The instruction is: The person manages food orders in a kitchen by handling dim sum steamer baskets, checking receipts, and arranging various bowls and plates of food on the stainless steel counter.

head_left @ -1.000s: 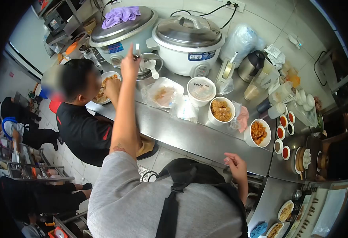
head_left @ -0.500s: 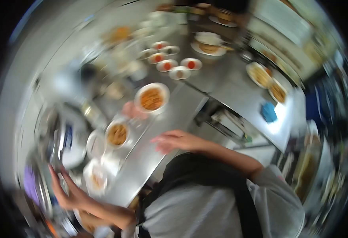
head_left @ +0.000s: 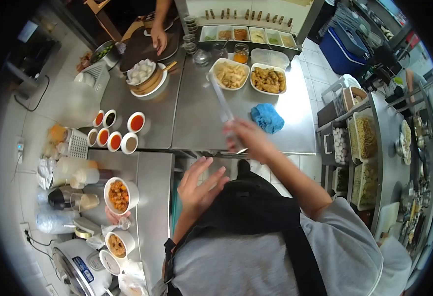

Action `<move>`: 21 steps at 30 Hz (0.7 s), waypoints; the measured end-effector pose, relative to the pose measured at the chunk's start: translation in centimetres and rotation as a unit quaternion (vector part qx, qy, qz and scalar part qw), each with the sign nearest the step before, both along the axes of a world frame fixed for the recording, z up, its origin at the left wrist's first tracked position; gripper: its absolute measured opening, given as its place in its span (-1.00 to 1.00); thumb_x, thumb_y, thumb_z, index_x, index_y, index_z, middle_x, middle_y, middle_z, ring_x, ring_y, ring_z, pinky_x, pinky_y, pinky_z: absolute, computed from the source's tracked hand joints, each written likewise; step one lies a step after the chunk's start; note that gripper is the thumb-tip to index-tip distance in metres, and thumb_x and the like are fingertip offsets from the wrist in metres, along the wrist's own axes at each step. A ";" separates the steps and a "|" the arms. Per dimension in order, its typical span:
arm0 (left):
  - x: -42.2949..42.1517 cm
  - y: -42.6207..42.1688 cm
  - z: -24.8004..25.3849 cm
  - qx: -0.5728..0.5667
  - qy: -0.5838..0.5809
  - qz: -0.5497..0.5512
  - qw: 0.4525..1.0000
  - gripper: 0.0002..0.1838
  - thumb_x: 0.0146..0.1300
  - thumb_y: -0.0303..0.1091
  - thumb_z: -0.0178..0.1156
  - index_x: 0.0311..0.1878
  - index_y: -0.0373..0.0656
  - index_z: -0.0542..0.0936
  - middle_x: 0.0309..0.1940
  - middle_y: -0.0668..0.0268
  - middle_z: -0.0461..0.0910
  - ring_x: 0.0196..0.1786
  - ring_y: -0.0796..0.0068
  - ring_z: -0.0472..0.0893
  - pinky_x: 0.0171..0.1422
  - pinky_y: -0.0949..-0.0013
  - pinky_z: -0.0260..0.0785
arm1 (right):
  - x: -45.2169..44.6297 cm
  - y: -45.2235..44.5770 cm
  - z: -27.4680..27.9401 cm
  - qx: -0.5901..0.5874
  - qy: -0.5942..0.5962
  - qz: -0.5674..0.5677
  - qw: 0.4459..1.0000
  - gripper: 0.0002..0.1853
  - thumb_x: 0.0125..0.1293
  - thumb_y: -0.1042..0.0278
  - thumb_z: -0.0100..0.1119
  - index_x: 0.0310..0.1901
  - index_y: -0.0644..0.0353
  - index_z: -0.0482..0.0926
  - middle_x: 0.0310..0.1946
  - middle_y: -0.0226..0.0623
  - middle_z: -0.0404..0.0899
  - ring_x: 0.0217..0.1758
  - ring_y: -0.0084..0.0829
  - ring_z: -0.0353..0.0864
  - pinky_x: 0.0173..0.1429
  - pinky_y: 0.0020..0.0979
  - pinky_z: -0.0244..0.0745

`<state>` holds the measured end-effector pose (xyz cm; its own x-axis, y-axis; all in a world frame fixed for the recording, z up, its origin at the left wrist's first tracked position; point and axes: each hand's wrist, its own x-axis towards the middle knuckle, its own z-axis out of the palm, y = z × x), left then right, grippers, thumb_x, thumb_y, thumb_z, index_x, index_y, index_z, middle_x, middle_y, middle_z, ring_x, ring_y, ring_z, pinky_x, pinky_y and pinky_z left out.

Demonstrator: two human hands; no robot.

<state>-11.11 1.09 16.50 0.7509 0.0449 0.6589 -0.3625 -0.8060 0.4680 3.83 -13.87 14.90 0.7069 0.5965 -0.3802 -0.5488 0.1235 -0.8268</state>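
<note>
My right hand [head_left: 250,138] is closed around a long, pale, straight utensil [head_left: 221,101]. Motion blurs it, and I cannot make out whether it is a knife or tongs. Its far end reaches the rim of a white bowl of pale sliced food [head_left: 230,74]. Beside that stands a white bowl of browned pieces [head_left: 269,80]. A crumpled blue cloth [head_left: 267,118] lies on the steel table just beyond my right hand. My left hand [head_left: 200,186] is held in front of my apron, fingers spread, touching nothing.
Several small sauce cups [head_left: 115,141] stand on the left steel counter. Nearer are two food tubs [head_left: 119,195] and a rice cooker [head_left: 76,266]. A bamboo steamer [head_left: 147,81] sits at the back, near another person's hand [head_left: 159,40]. Shelves [head_left: 392,143] stand at right.
My view has swung right toward the table with the two bowls. My left hand has come from the far left counter to my front. My right hand now holds the long utensil.
</note>
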 end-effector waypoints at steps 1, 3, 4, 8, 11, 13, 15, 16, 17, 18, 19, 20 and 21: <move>1.6 -0.6 -0.2 -0.020 0.015 -0.002 1.000 -0.66 -0.14 -0.43 0.47 -0.19 0.00 0.70 -0.16 0.29 0.61 -0.11 0.23 0.62 -0.13 0.32 0.51 | 3.5 -3.1 -0.7 -0.100 -0.096 0.001 0.990 -0.51 0.35 0.19 0.08 0.25 0.20 0.33 -0.24 -0.36 0.53 -0.35 -0.53 0.53 -0.34 -0.46 0.55; 4.5 -1.5 -1.9 -0.047 0.046 -0.003 0.998 -0.69 -0.08 -0.44 0.43 -0.18 -0.03 0.69 -0.19 0.28 0.60 -0.16 0.28 0.62 -0.14 0.34 0.50 | 9.8 -8.0 -2.1 -0.392 -0.310 -0.036 0.865 -0.52 0.30 0.24 0.14 0.25 0.10 0.40 -0.35 -0.39 0.57 -0.52 -0.58 0.49 -0.46 -0.48 0.50; 5.8 -2.1 -2.4 -0.058 0.065 -0.003 0.996 -0.70 -0.07 -0.44 0.42 -0.18 -0.04 0.69 -0.19 0.28 0.60 -0.17 0.29 0.62 -0.15 0.34 0.50 | 12.3 -10.7 -2.8 -0.438 -0.372 -0.036 0.818 -0.54 0.27 0.27 0.16 0.22 0.07 0.45 -0.43 -0.37 0.57 -0.57 -0.58 0.48 -0.48 -0.49 0.50; 10.1 -4.5 -4.9 -0.123 0.090 -0.001 0.988 -0.72 -0.03 -0.47 0.38 -0.17 -0.06 0.69 -0.20 0.26 0.60 -0.21 0.30 0.63 -0.17 0.37 0.49 | 16.1 -13.6 -1.1 -0.467 -0.298 0.000 0.833 -0.58 0.21 0.34 0.19 0.14 0.10 0.53 -0.58 -0.30 0.56 -0.64 -0.58 0.50 -0.55 -0.48 0.49; 12.3 -5.4 -6.1 -0.157 0.099 0.003 0.983 -0.72 -0.03 -0.47 0.38 -0.17 -0.07 0.69 -0.20 0.25 0.60 -0.21 0.31 0.63 -0.17 0.37 0.49 | 17.4 -13.3 -2.0 -0.482 -0.286 0.019 0.828 -0.55 0.20 0.33 0.21 0.16 0.12 0.51 -0.60 -0.26 0.55 -0.62 -0.57 0.53 -0.59 -0.49 0.49; 13.2 -5.5 -6.3 -0.165 0.107 0.006 0.980 -0.72 -0.02 -0.47 0.38 -0.17 -0.09 0.68 -0.19 0.24 0.60 -0.21 0.31 0.63 -0.16 0.37 0.49 | 17.8 -12.6 -2.5 -0.508 -0.316 0.026 0.801 -0.58 0.18 0.31 0.21 0.11 0.11 0.54 -0.57 -0.20 0.58 -0.55 -0.42 0.58 -0.47 -0.38 0.51; 14.1 -5.8 -6.4 -0.169 0.119 0.004 0.978 -0.72 -0.01 -0.48 0.38 -0.16 -0.10 0.68 -0.19 0.23 0.60 -0.21 0.33 0.63 -0.16 0.37 0.49 | 17.9 -12.1 -3.0 -0.552 -0.365 0.028 0.749 -0.64 0.15 0.30 0.21 0.03 0.05 0.59 -0.46 -0.09 0.63 -0.40 -0.17 0.65 -0.25 -0.20 0.56; 14.5 -5.8 -6.5 -0.167 0.120 0.003 0.978 -0.72 -0.01 -0.48 0.38 -0.16 -0.10 0.68 -0.19 0.23 0.59 -0.21 0.33 0.63 -0.15 0.38 0.49 | 17.8 -12.0 -3.2 -0.555 -0.392 0.019 0.733 -0.67 0.12 0.29 0.21 -0.03 0.05 0.61 -0.41 -0.03 0.63 -0.27 -0.05 0.62 -0.11 -0.13 0.51; 14.9 -5.9 -6.6 -0.166 0.123 0.001 0.978 -0.72 -0.01 -0.48 0.38 -0.16 -0.11 0.68 -0.19 0.23 0.59 -0.21 0.33 0.63 -0.15 0.38 0.48 | 17.9 -12.1 -3.4 -0.558 -0.397 0.015 0.729 -0.68 0.13 0.29 0.20 -0.04 0.04 0.62 -0.43 -0.03 0.63 -0.30 -0.06 0.62 -0.13 -0.14 0.51; 15.2 -5.9 -6.6 -0.164 0.126 -0.001 0.978 -0.72 -0.01 -0.48 0.38 -0.16 -0.11 0.68 -0.19 0.23 0.59 -0.21 0.33 0.63 -0.15 0.38 0.48 | 17.8 -12.2 -3.3 -0.560 -0.402 0.012 0.724 -0.69 0.13 0.30 0.20 -0.05 0.03 0.63 -0.44 -0.04 0.62 -0.33 -0.07 0.63 -0.15 -0.14 0.52; 15.4 -5.8 -6.4 -0.167 0.132 -0.001 0.977 -0.72 -0.01 -0.49 0.37 -0.16 -0.11 0.68 -0.19 0.23 0.59 -0.20 0.32 0.63 -0.14 0.38 0.48 | 17.8 -12.3 -3.2 -0.563 -0.408 0.008 0.719 -0.69 0.13 0.30 0.20 -0.05 0.03 0.64 -0.46 -0.04 0.62 -0.35 -0.08 0.63 -0.17 -0.15 0.52; 15.8 -5.6 -6.2 -0.169 0.136 -0.001 0.976 -0.72 -0.01 -0.49 0.37 -0.16 -0.12 0.68 -0.19 0.23 0.59 -0.20 0.32 0.62 -0.13 0.38 0.47 | 17.8 -12.6 -3.1 -0.556 -0.398 0.006 0.730 -0.68 0.14 0.33 0.20 -0.03 0.04 0.63 -0.52 -0.09 0.61 -0.45 -0.20 0.61 -0.26 -0.22 0.51; 16.2 -5.3 -6.1 -0.171 0.139 0.000 0.975 -0.72 -0.01 -0.50 0.37 -0.15 -0.12 0.68 -0.18 0.23 0.58 -0.19 0.31 0.62 -0.12 0.38 0.46 | 17.9 -13.3 -3.0 -0.548 -0.388 0.004 0.741 -0.66 0.15 0.35 0.21 0.00 0.06 0.62 -0.57 -0.15 0.59 -0.55 -0.32 0.59 -0.36 -0.30 0.50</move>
